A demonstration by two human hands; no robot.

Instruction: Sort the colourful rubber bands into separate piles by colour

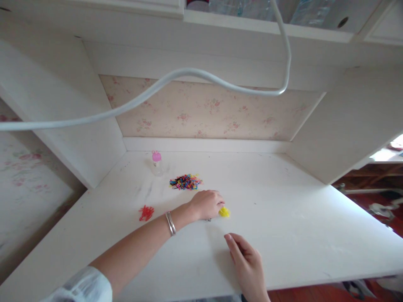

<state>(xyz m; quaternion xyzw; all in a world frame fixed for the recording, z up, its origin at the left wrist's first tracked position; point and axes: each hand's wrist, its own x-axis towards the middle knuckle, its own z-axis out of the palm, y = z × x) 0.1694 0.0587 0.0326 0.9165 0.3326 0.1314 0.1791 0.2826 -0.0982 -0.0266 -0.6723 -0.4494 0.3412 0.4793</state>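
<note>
While the person's left hand (206, 203) curls downward, its fingertips partly hidden beside a yellow pile (224, 212), so that its grip cannot be told, the right hand (248, 262), nearer the body, presses thumb to bent forefinger. Beyond the left hand a multicoloured heap (185, 182) lies on the white desk (299, 235), floral wallpaper (201, 115) farther behind

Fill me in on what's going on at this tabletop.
A person's left hand is at the edge of a yellow pile of what look like small rubber bands. The right hand is curled nearer the person; whether it holds anything is unclear. A red pile lies to the left, a larger multicolored pile farther back, and a clear pink-lidded container stands behind that, to its left.
</note>
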